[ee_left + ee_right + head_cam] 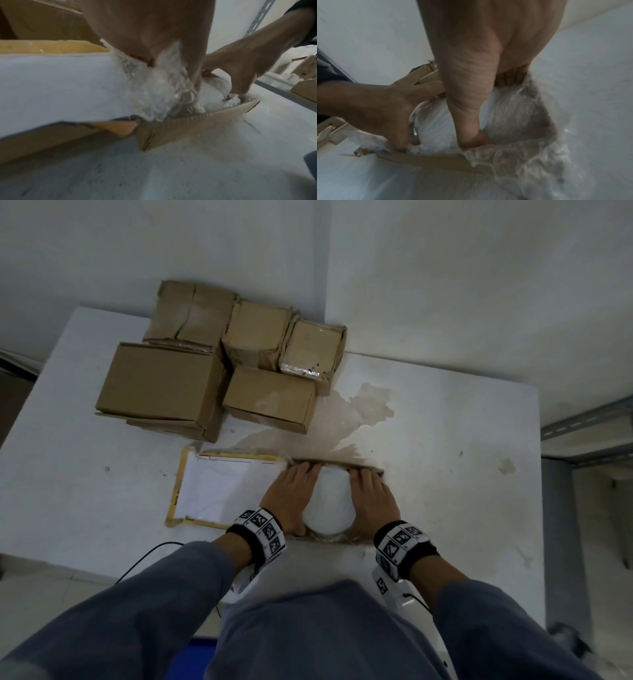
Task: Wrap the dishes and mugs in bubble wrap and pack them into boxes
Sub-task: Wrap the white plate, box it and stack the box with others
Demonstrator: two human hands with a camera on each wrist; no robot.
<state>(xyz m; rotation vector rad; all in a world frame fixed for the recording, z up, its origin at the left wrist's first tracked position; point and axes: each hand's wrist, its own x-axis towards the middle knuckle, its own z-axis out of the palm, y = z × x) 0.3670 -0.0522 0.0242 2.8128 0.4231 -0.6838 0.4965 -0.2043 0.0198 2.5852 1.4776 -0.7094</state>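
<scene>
A white bundle in bubble wrap sits in a low open cardboard box at the table's near edge. My left hand grips the bundle's left side, thumb at the near box wall and fingers reaching the far rim. On the other side my right hand holds it, thumb pressed down into the wrap and fingers curled at the far edge. The box's flap with a white label lies open to the left.
Several closed cardboard boxes are grouped at the back left of the white table, against the wall. A brown stain spreads behind the open box. A grey metal shelf stands to the right. A black cable hangs off the near edge.
</scene>
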